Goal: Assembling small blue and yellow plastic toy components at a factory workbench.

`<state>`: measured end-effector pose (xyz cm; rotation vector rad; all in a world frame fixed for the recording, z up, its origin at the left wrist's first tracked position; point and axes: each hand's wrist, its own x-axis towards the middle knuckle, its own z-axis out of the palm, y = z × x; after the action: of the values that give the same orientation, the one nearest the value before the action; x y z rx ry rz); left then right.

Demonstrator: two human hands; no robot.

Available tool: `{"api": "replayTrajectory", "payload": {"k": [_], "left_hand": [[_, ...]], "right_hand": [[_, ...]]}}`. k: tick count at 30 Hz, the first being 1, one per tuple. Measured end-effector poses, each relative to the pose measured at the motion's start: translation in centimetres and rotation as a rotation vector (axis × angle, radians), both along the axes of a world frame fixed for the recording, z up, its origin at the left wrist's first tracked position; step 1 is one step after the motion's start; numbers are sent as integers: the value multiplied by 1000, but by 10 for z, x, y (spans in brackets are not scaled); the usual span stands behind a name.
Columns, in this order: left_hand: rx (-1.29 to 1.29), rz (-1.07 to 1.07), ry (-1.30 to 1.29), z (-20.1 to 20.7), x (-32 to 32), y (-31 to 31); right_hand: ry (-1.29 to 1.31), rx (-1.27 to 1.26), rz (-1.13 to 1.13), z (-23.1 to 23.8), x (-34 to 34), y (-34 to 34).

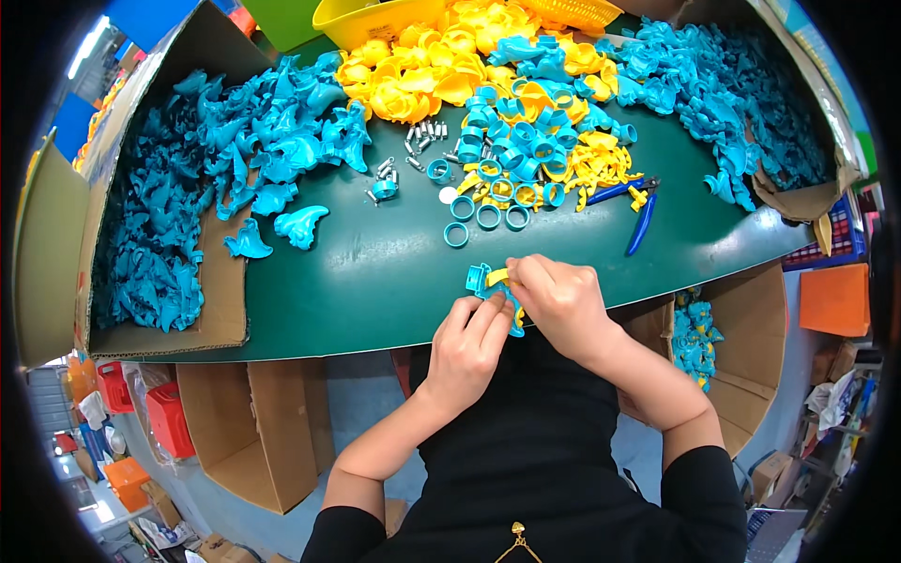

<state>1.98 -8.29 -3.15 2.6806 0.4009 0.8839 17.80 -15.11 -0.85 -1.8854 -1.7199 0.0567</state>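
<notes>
Close to the table's front edge, my left hand is closed around a small teal plastic part with a boxy end and some yellow on its lower side. My right hand pinches a yellow plastic piece against that teal part. My fingers hide much of both pieces, so I cannot tell how they join. Beyond my hands lie several teal rings, some standing loose on the green tabletop. Small silver cylinders are scattered to the left of the rings.
Curved teal parts fill a cardboard box at left and heap up at right. Yellow shells pile at the back before a yellow basket. Blue-handled cutters lie right, near small yellow pieces. Open cartons stand below.
</notes>
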Motion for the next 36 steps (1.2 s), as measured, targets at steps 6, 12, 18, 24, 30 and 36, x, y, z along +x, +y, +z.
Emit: {"api": "replayTrajectory", "payload": {"k": [6,12,18,24,30,36], "left_hand": [[29,-22,-22,-8,-1,0],[-443,7,-364,-26,-41,-29],[-2474,-975,-57,-21,-23,-5],[-2478,-911,-278,-14,-15,-15],[-2371,-759,-206,-4,8,-22],[-2187,-616,-305,10,20,-24]], "right_hand": [[260,161,54,-5,6,-16],[303,321,70,-16,1,-28],[364,222,274,20,8,-47],[161,278,-500,33,142,-63],[-497,-50,-1142,-23,224,-93],[-88,-4,-860,-22,163,-109]]}}
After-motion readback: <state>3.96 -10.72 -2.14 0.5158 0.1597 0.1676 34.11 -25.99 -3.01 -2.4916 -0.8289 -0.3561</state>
